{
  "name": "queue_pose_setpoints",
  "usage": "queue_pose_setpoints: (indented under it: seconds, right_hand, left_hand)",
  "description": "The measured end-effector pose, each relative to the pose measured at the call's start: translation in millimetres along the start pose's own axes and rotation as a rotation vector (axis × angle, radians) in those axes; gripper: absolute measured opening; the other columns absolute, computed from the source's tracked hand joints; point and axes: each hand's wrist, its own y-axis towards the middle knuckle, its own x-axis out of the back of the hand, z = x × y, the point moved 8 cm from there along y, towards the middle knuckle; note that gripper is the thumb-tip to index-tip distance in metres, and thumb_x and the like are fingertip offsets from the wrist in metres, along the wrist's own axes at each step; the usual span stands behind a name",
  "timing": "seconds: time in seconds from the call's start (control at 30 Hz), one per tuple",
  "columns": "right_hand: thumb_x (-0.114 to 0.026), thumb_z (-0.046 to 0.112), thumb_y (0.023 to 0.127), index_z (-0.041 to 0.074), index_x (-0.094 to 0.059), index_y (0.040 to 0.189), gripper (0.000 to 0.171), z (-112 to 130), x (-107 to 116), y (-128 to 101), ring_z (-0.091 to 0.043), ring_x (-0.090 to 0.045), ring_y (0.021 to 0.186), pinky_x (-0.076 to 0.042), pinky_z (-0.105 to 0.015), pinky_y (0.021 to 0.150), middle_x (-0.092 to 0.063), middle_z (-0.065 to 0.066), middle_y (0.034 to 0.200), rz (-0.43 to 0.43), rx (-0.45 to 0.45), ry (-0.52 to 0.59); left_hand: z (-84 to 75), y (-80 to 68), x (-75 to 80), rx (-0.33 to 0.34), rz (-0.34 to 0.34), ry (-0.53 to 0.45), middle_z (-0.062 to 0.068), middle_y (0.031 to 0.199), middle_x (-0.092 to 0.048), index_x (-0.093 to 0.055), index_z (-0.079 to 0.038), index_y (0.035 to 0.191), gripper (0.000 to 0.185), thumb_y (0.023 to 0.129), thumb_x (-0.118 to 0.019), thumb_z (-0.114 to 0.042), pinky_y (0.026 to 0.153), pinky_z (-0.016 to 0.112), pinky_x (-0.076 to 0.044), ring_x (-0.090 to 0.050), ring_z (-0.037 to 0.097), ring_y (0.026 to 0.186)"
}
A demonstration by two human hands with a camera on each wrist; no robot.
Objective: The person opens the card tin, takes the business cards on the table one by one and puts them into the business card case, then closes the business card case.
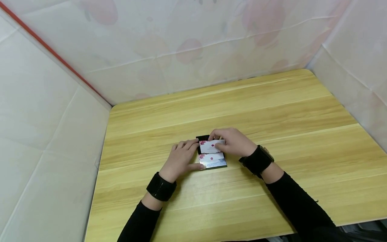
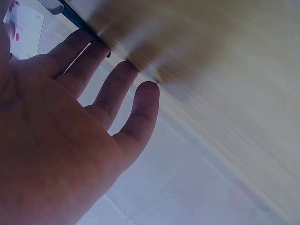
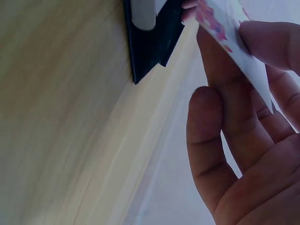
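In the head view, a business card case (image 1: 215,164), black with a shiny silvery lower part, lies on the table. One white card (image 1: 208,157) with a red flower print rests partly inside it. My right hand (image 1: 234,143) pinches a second card (image 1: 207,147) of the same print between thumb and fingers, over the case's upper part. In the right wrist view this card (image 3: 234,35) slants, with the thumb on its face. My left hand (image 1: 180,158) rests along the left side of the case, fingers outstretched, thumb on its lower left corner. The left fingertips (image 2: 101,50) touch its dark edge.
The case sits near the middle of a light wooden table (image 1: 151,131). Pale fabric walls (image 1: 169,47) with faded pink prints enclose the left, back and right sides. Black bands (image 1: 161,186) wrap both wrists.
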Motion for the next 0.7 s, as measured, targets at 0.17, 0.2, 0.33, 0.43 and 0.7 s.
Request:
queue_pose_setpoints:
  seconds: [0.17, 0.2, 0.33, 0.43, 0.7]
  right_hand:
    - [-0.066, 0.013, 0.081, 0.026, -0.061, 0.101, 0.024, 2.6, -6.8, -0.1, -0.007, -0.052, 0.07, -0.044, -0.027, 0.065, -0.061, 0.014, 0.087, 0.038, 0.0, -0.009]
    - [-0.067, 0.014, 0.081, 0.027, -0.061, 0.101, 0.024, 2.7, -8.3, 0.0, -0.007, -0.052, 0.072, -0.044, -0.027, 0.066, -0.061, 0.014, 0.087, 0.043, 0.001, -0.015]
    - [-0.068, 0.015, 0.081, 0.027, -0.061, 0.1, 0.024, 3.5, -12.4, -0.1, -0.007, -0.052, 0.071, -0.043, -0.027, 0.067, -0.06, 0.014, 0.083, 0.054, 0.003, -0.025]
    - [-0.068, 0.014, 0.081, 0.027, -0.061, 0.1, 0.024, 4.6, -14.1, -0.3, -0.009, -0.052, 0.071, -0.042, -0.028, 0.067, -0.059, 0.014, 0.081, 0.061, -0.005, -0.027]
    - [-0.07, 0.016, 0.08, 0.027, -0.062, 0.1, 0.024, 4.9, -17.6, -2.9, -0.01, -0.051, 0.068, -0.042, -0.028, 0.064, -0.059, 0.015, 0.08, 0.106, -0.056, -0.031]
  left_hand:
    - [-0.8, 0.1, -0.2, -0.005, 0.001, 0.003, -0.002, 0.146, -0.032, -0.042, -0.021, 0.136, 0.086, 0.069, -0.057, -0.072, 0.097, 0.049, -0.029, -0.035, 0.027, 0.125]
    - [-0.9, 0.1, -0.3, -0.006, 0.001, 0.003, -0.002, 0.146, -0.032, -0.043, -0.021, 0.135, 0.085, 0.069, -0.056, -0.072, 0.097, 0.049, -0.029, -0.035, 0.027, 0.125]
    - [-1.5, -0.1, -1.0, -0.007, 0.001, 0.004, -0.003, 0.146, -0.032, -0.044, -0.021, 0.134, 0.084, 0.069, -0.056, -0.072, 0.097, 0.049, -0.03, -0.035, 0.026, 0.125]
    - [-1.7, -0.3, -1.1, -0.008, -0.001, 0.004, -0.003, 0.146, -0.032, -0.044, -0.02, 0.135, 0.085, 0.069, -0.056, -0.072, 0.097, 0.049, -0.03, -0.036, 0.026, 0.124]
    - [-2.8, -0.2, 0.0, -0.007, -0.005, 0.0, -0.003, 0.146, -0.032, -0.043, -0.019, 0.136, 0.087, 0.069, -0.056, -0.072, 0.097, 0.049, -0.03, -0.037, 0.026, 0.124]
